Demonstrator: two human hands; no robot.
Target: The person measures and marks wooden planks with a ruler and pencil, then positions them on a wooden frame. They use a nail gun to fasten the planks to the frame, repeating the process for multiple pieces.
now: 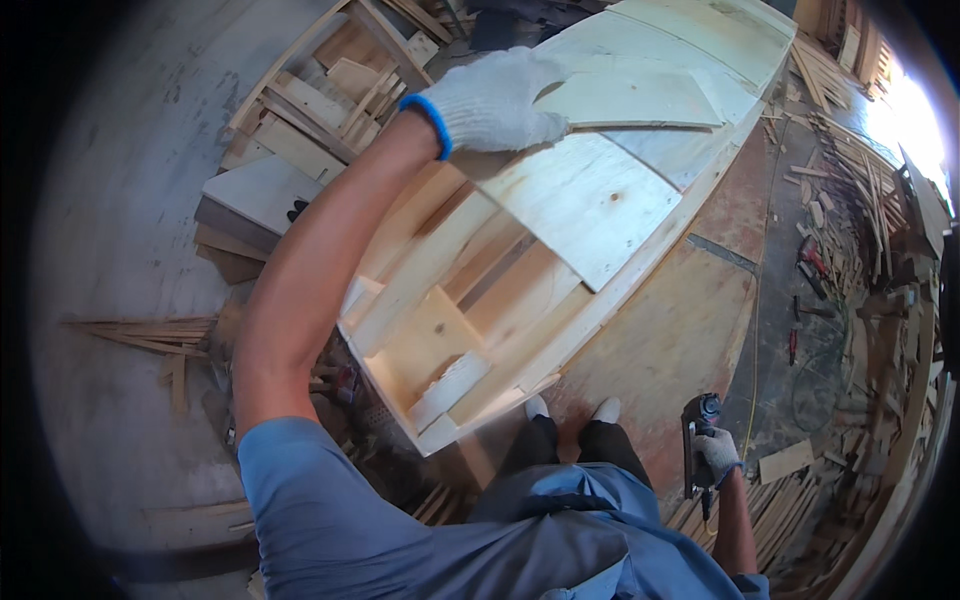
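My left hand (500, 102), in a white knit glove with a blue cuff, reaches out over a long wooden frame (660, 240). It grips the left end of a pale plywood piece (635, 100), whose near edge casts a dark line on the sheet below. The fingers are partly hidden and slightly blurred. Beside that piece, a square plywood panel (590, 195) covers part of the frame; the near end is uncovered and shows wooden ribs and inner boards (430, 320). Low at my right side, my gloved right hand (718, 452) is wrapped round the handle of a black nail gun (692, 440).
Beyond my left arm stands a wooden crate of offcuts (340, 85). Wood strips (145, 335) lie on the left floor. At the right are scattered scraps (870, 190), a red-and-black tool (812, 262) and a hammer (812, 311). A hose or cord (757, 330) runs along the floor.
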